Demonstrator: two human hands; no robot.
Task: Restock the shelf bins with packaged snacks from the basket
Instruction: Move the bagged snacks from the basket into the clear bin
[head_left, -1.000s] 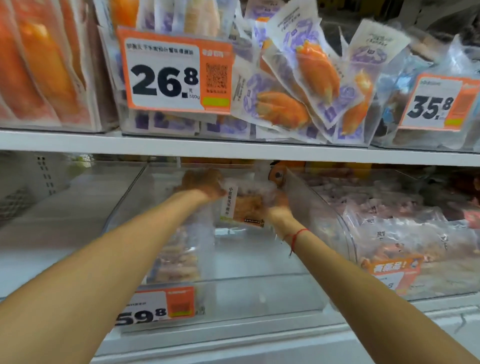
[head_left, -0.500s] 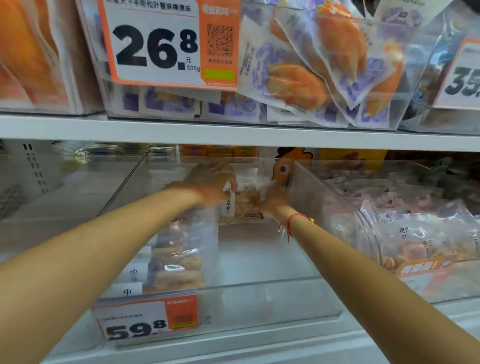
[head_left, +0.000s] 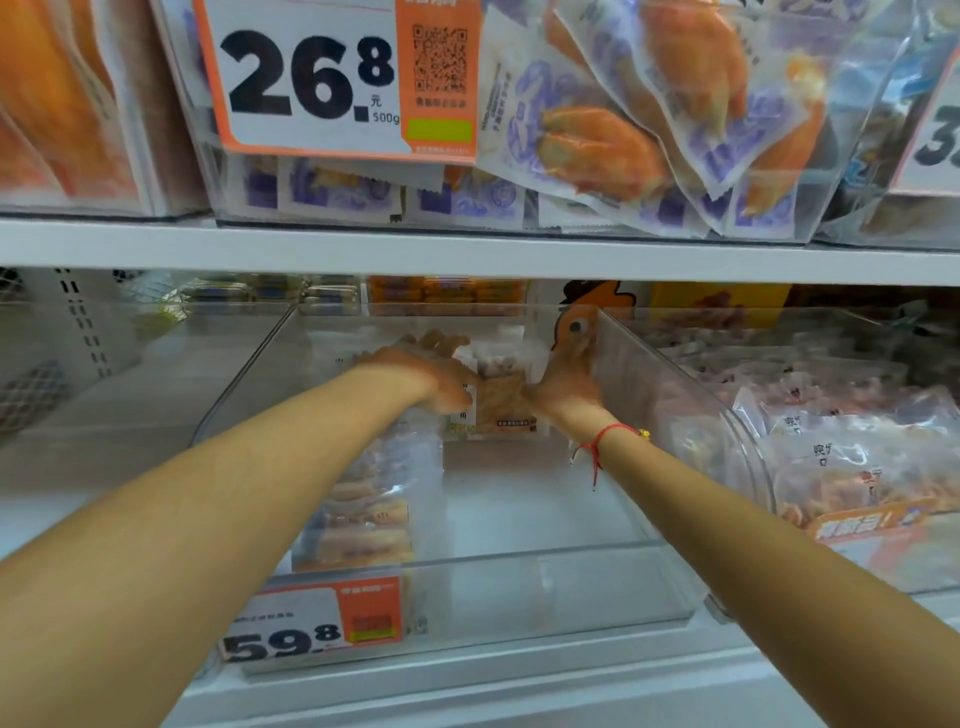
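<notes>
Both arms reach deep into a clear plastic bin (head_left: 561, 587) on the lower shelf. Between the hands stands an upright stack of clear snack packets (head_left: 501, 400) with tan contents. My left hand (head_left: 431, 376) grips the stack's left side, thumb in front and fingers over the top. My right hand (head_left: 566, 382), a red string on its wrist, grips the stack's right side. A row of similar packets (head_left: 363, 514) lies along the bin's left side under my left forearm. The basket is out of view.
An orange 59.8 price tag (head_left: 311, 621) hangs on the bin front. To the right stands a bin of pale packets (head_left: 852, 462). The upper shelf (head_left: 467, 252) carries a bin of purple-printed packets (head_left: 597, 140) with a 26.8 tag (head_left: 332, 78).
The camera has come closer and lower to the lower shelf. Both hands stay on the packet stack at the back of the bin, pressing it slightly further in.
</notes>
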